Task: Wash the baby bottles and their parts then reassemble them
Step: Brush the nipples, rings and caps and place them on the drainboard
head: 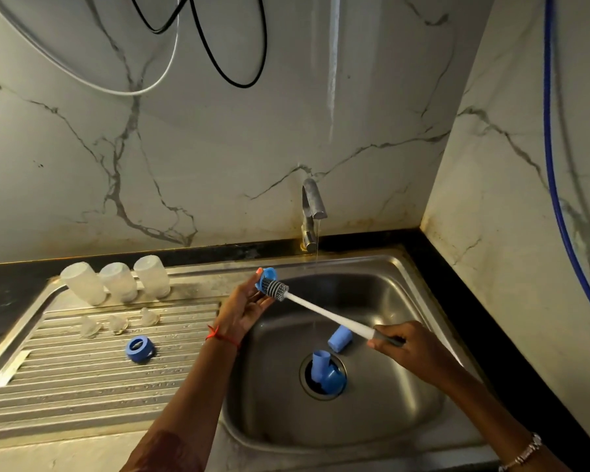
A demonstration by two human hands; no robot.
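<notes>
My left hand (242, 310) holds a blue bottle ring (266, 276) by its fingertips over the sink's left rim. My right hand (401, 345) grips the dark handle of a long white bottle brush (324, 313), whose grey bristle head (276, 288) is pushed into the ring. Three clear bottles (116, 280) stand upside down at the back of the drainboard. In front of them lie three clear teats (118, 323), and another blue ring (139, 349) lies nearer me. In the basin lie a blue cap (339, 338) and more blue parts (326, 371) over the drain.
The steel sink (402, 301) has a ribbed drainboard (82, 379) on its left. The tap (312, 212) at the back lets a thin stream of water run. Marble walls close in behind and on the right; cables and a blue hose (548, 131) hang there.
</notes>
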